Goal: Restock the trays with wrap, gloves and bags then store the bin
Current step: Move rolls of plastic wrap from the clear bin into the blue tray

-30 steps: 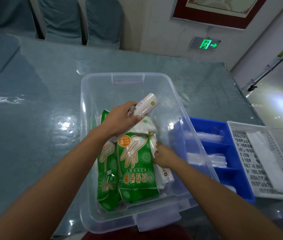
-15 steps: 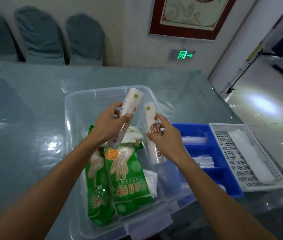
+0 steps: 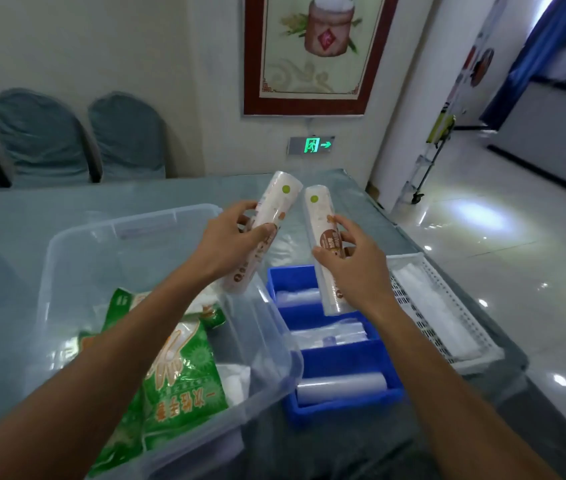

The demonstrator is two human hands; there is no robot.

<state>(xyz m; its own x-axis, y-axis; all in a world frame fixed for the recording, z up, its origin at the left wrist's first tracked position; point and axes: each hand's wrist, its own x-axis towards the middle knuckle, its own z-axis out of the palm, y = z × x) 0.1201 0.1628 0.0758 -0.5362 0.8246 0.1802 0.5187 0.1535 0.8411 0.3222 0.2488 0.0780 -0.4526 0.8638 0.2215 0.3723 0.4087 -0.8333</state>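
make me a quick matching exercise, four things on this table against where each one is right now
Things:
1. left-hand roll
2. right-hand roll
3. green glove packs
4. white folded sheet

Places:
A. in the clear bin
B. in the white mesh tray
C. held above the blue tray
D. held above the bin's far right corner

Pairs: 1-D, 2-C, 3-A, 4-B

Your left forearm (image 3: 108,368) crosses the clear bin (image 3: 66,258) and covers much of the green glove packs (image 3: 188,382), whose lower ends run out at the bottom left of the frame. Your right hand (image 3: 354,268) hides the middle of its roll (image 3: 319,216), and the print on both rolls is too blurred to read. At the right, the white tray (image 3: 447,296) holds a pale strip (image 3: 430,313) you cannot identify.
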